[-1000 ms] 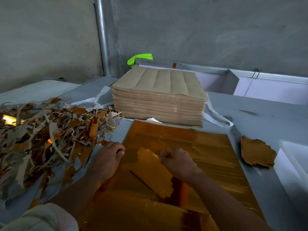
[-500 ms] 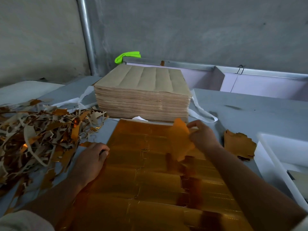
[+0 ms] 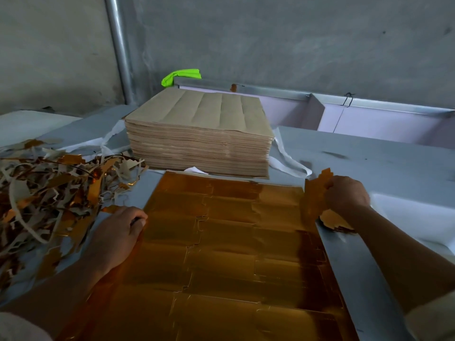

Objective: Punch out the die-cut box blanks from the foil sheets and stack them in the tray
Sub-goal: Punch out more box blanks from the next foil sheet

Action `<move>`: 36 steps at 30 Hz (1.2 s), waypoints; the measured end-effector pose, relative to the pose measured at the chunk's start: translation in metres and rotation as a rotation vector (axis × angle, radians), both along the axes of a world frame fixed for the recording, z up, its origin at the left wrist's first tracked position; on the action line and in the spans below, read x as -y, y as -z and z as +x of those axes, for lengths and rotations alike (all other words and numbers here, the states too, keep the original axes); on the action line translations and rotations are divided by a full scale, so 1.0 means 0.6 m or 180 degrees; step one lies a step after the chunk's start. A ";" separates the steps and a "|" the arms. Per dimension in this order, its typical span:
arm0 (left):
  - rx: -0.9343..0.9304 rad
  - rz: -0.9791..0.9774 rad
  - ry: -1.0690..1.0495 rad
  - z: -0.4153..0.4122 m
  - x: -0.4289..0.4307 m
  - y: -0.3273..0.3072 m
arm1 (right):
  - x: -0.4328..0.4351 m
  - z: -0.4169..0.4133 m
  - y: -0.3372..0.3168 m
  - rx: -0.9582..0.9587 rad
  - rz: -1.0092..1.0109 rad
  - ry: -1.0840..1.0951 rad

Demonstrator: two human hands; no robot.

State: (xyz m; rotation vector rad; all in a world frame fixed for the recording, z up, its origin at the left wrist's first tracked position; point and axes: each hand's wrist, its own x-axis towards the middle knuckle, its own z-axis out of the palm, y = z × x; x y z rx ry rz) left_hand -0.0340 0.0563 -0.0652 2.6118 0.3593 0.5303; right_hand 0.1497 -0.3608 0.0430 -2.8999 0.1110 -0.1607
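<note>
A: Left hand?
B: Fingers are curled and rested on the sheet's left edge; a grip cannot be confirmed.
A: The blank?
B: Judged light, thin, easily creased. It is pinched edgewise in the right hand, near the tray.

Right hand pinches punched blank, tilted upright.
Directly below grip: small blank pile on table.
Right of grip: white tray.
Left of grip: foil sheet, flat; left hand, fingers curled, rests on its far edge.
</note>
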 end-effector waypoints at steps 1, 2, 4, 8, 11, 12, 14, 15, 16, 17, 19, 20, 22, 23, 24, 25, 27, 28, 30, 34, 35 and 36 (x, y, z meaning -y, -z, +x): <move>0.0008 0.0009 0.0002 0.000 0.000 0.000 | 0.005 0.002 0.004 -0.0044 -0.0150 0.0027; 0.0017 0.0015 0.0003 0.000 0.001 -0.001 | 0.009 0.004 0.009 -0.0080 -0.0341 0.0042; 0.0018 0.0025 0.0001 -0.001 0.002 -0.002 | 0.015 0.009 0.018 -0.0097 -0.0782 0.0043; 0.0018 0.0024 -0.0011 -0.003 0.002 -0.006 | 0.027 0.010 0.038 -0.0054 -0.1506 -0.0043; 0.0007 0.0008 -0.0022 -0.003 0.005 -0.007 | 0.033 0.005 0.051 0.0022 -0.1894 -0.0211; 0.0002 0.0008 -0.0023 -0.003 0.006 -0.008 | 0.034 0.003 0.054 0.0006 -0.1955 -0.0247; -0.0003 0.0012 -0.0011 -0.003 0.006 -0.009 | 0.036 -0.001 0.060 -0.0077 -0.2057 -0.0305; -0.0003 0.0009 -0.0002 -0.004 0.006 -0.009 | 0.036 -0.002 0.062 -0.0131 -0.2107 -0.0317; -0.0004 0.0004 0.0003 -0.004 0.006 -0.010 | 0.036 -0.003 0.064 -0.0177 -0.2141 -0.0313; -0.0004 0.0001 0.0002 -0.004 0.007 -0.010 | 0.035 -0.004 0.065 -0.0205 -0.2159 -0.0299; 0.0004 0.0001 0.0000 -0.005 0.007 -0.010 | 0.032 -0.006 0.064 -0.0217 -0.2122 -0.0273; 0.0006 0.0001 0.0000 -0.005 0.007 -0.009 | 0.031 -0.007 0.063 -0.0226 -0.2098 -0.0272; 0.0007 -0.0015 -0.0006 -0.006 0.006 -0.009 | 0.031 -0.009 0.062 -0.0275 -0.2160 -0.0312; 0.0009 -0.0027 -0.0009 -0.005 0.006 -0.009 | 0.031 -0.010 0.062 -0.0305 -0.2205 -0.0331; 0.0011 -0.0037 -0.0013 -0.004 0.006 -0.009 | 0.031 -0.011 0.063 -0.0328 -0.2215 -0.0340; 0.0015 -0.0046 -0.0017 -0.003 0.006 -0.009 | 0.031 -0.011 0.063 -0.0334 -0.2195 -0.0340; 0.0030 -0.0074 -0.0016 -0.003 0.006 -0.010 | 0.030 -0.013 0.063 -0.0297 -0.2087 -0.0345; 0.0030 -0.0089 -0.0018 -0.004 0.007 -0.010 | 0.030 -0.013 0.063 -0.0256 -0.2014 -0.0360; -0.0006 -0.0095 -0.0034 -0.005 0.008 -0.011 | 0.028 -0.014 0.060 -0.0158 -0.1873 -0.0425; -0.0055 -0.0048 -0.0055 -0.004 0.009 -0.016 | 0.010 -0.022 0.049 0.0127 -0.1943 -0.0688; -0.0067 -0.0049 -0.0055 -0.004 0.009 -0.017 | 0.003 -0.025 0.047 0.0176 -0.1959 -0.0771; -0.0075 -0.0062 -0.0057 -0.005 0.009 -0.016 | -0.004 -0.029 0.043 0.0173 -0.1961 -0.0854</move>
